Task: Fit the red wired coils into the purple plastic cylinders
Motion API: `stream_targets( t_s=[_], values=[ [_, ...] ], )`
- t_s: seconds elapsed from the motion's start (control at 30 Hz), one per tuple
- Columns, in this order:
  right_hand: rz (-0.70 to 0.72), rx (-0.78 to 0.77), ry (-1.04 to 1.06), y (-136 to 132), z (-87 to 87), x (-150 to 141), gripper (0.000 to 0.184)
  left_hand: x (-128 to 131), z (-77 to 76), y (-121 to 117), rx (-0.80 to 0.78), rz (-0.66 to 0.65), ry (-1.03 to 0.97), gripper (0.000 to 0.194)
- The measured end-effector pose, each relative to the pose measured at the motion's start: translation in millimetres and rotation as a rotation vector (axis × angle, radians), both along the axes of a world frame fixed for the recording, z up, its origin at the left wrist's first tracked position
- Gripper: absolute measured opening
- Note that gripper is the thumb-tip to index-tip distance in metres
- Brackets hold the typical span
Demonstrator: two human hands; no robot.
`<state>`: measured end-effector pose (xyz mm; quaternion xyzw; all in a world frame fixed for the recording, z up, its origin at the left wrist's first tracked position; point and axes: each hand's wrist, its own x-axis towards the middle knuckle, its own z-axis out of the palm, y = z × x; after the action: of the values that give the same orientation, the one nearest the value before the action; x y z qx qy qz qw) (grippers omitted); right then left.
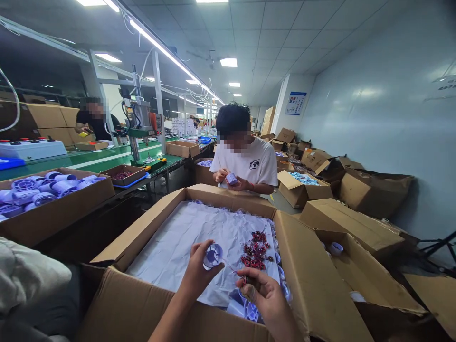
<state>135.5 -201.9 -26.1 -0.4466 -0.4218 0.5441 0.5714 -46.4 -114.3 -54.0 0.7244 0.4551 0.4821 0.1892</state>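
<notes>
My left hand (197, 266) is closed round a lavender plastic cup-shaped part (213, 255), its round open end facing me. Just right of it, my right hand (261, 292) pinches a small component with thin red wires (233, 270); the fingers partly hide it. A wire end reaches toward the rim of the lavender part. Beyond my right hand, a pile of small dark red wired components (255, 251) lies on a white paper sheet (171, 242). The sheet covers lavender parts in a large cardboard box (142, 230). More lavender parts (245, 306) show beneath my right hand.
Across the box, a person in a white shirt (245, 161) handles another lavender part (232, 178). A carton of lavender parts (53, 209) stands at left beside a green workbench (99, 164) with a press machine (137, 118). Cardboard boxes (356, 223) crowd the right side.
</notes>
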Motion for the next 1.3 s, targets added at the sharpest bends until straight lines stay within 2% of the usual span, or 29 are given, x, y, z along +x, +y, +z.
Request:
stream_targets(
  t_s=[0.17,0.33,0.6,0.8,0.97,1.17,1.23,1.3],
  values=[
    [0.084,0.036,-0.047,-6,-1.6,-9,0.041,0,-3.5,-1,0.198,-0.044,-0.053,0.045],
    [0.035,0.071,-0.095,-4,-6.9,-16,0.041,3,-9.6,-3,0.262,-0.106,-0.143,0.046],
    [0.027,0.169,-0.305,4,-17.2,-22,0.037,-1,-4.0,-9,0.316,-0.191,-0.075,0.055],
    [0.018,0.28,-0.589,3,-4.9,-24,0.022,0,-2.8,-7,0.325,-0.139,-0.009,0.053],
    [-0.145,0.407,-0.766,4,6.4,-34,0.028,2,1.0,-10,0.345,-0.119,0.028,0.039],
    [-0.387,0.581,-1.085,16,-1.0,-52,0.026,5,3.9,-13,0.405,-0.162,0.037,0.037],
    [-0.395,0.589,-1.176,21,-4.2,-54,0.029,6,3.7,-12,0.431,-0.171,0.041,0.036],
    [-0.346,0.598,-1.228,25,-7.1,-54,0.03,6,3.4,-12,0.453,-0.176,0.044,0.036]
  ],
)
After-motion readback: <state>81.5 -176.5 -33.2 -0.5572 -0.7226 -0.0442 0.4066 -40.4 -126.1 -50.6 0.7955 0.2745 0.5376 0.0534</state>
